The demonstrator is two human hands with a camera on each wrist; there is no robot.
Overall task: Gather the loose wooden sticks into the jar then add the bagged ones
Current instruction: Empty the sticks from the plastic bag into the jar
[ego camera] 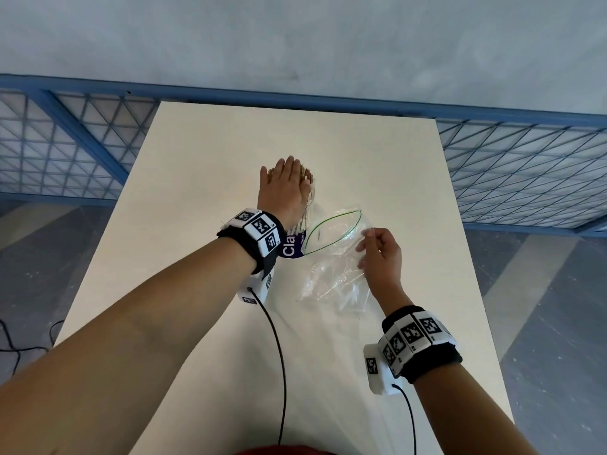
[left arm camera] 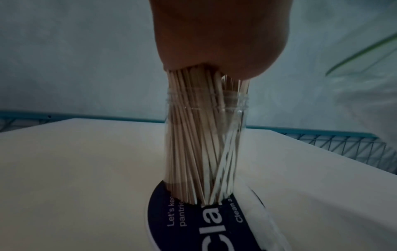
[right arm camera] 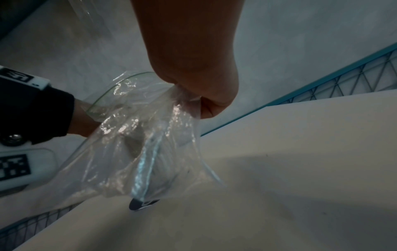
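A clear jar (left arm camera: pixel 234 129) with a dark blue label (ego camera: pixel 289 246) stands upright on the cream table (ego camera: pixel 203 192). It is packed with thin wooden sticks (left arm camera: pixel 193 135) whose tops rise above its rim. My left hand (ego camera: pixel 285 180) lies flat on the stick tops (ego camera: pixel 308 175), fingers straight, palm (left arm camera: pixel 214 37) pressing down. Just right of the jar, my right hand (ego camera: pixel 377 247) pinches the upper edge of a clear zip bag (ego camera: pixel 335 264) with a green seal (ego camera: pixel 331 221). The bag's mouth gapes open towards the jar. A few pale streaks show at its bottom; I cannot tell if they are sticks.
The table ends at a blue metal mesh fence (ego camera: pixel 525 159) at the back and sides. Black cables (ego camera: pixel 279 356) run from both wrist cameras towards me across the near table. The left wristband (right arm camera: pixel 32 110) shows beside the bag in the right wrist view.
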